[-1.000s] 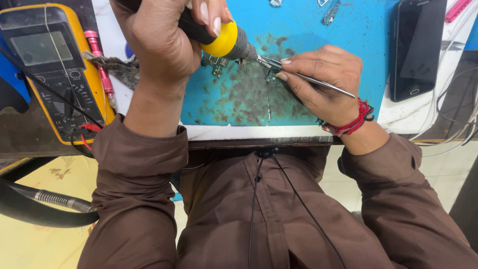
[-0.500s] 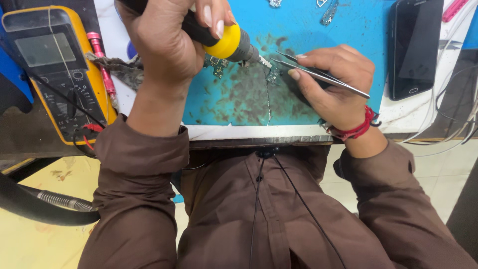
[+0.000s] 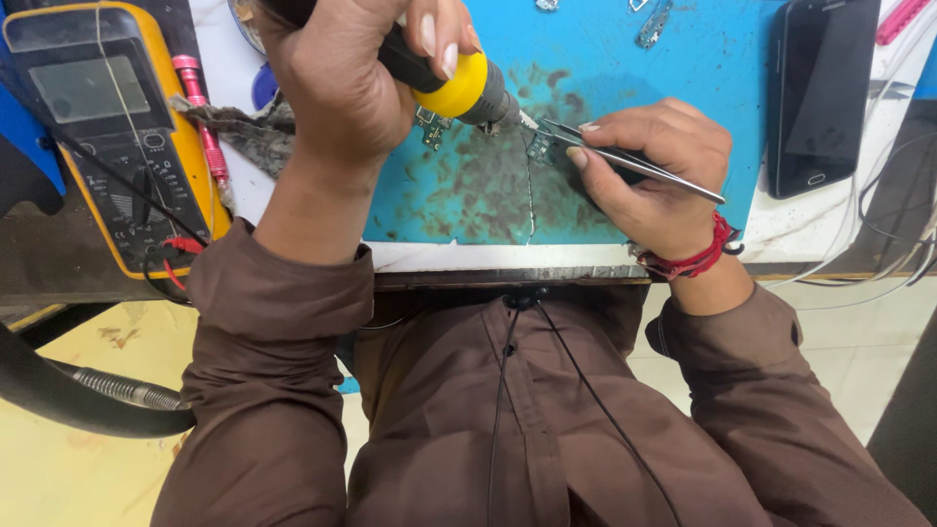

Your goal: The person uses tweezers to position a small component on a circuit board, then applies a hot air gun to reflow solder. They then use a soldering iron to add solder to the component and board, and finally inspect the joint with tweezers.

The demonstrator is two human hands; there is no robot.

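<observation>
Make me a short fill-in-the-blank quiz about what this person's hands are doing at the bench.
1. The left hand holds a soldering iron whose collar is coloured ____.
2. The right hand holds thin metal ____ over the blue mat.
3. The yellow multimeter lies on the person's ____ side.
4. The dark phone lies screen-up, to the ____ of the mat.

Missing words: yellow; tweezers; left; right

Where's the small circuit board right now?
In the head view, the small circuit board lies on the blue mat, held by the tweezers in the right hand, just right of the soldering iron tip.
</observation>
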